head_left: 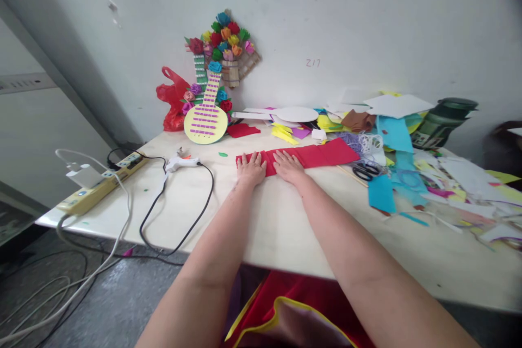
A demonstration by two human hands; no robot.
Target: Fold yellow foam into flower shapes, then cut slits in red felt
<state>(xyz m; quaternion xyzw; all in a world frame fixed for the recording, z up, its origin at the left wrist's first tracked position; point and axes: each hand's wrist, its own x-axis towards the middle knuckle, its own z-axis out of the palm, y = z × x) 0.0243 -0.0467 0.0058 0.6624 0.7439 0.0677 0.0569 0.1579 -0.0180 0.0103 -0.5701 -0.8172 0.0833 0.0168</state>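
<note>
A long red strip of paper or felt (322, 155) lies flat across the middle of the table, with crease lines showing on it. My left hand (252, 168) presses on its left end, fingers spread. Just to the right, my right hand (289, 167) rests flat on the same strip with its fingers apart. Behind the strip is a smaller red piece (243, 130). Black-handled scissors (366, 172) lie beyond the strip's right end, near a bundle of purple and white string (369, 145).
A white glue gun (182, 162) with a black cord lies left, near a yellow power strip (98, 187). A yellow paper instrument (206, 124) and a paper flower basket (230, 72) lean on the wall. Paper scraps (460, 174) and a green jar (442, 123) crowd the right.
</note>
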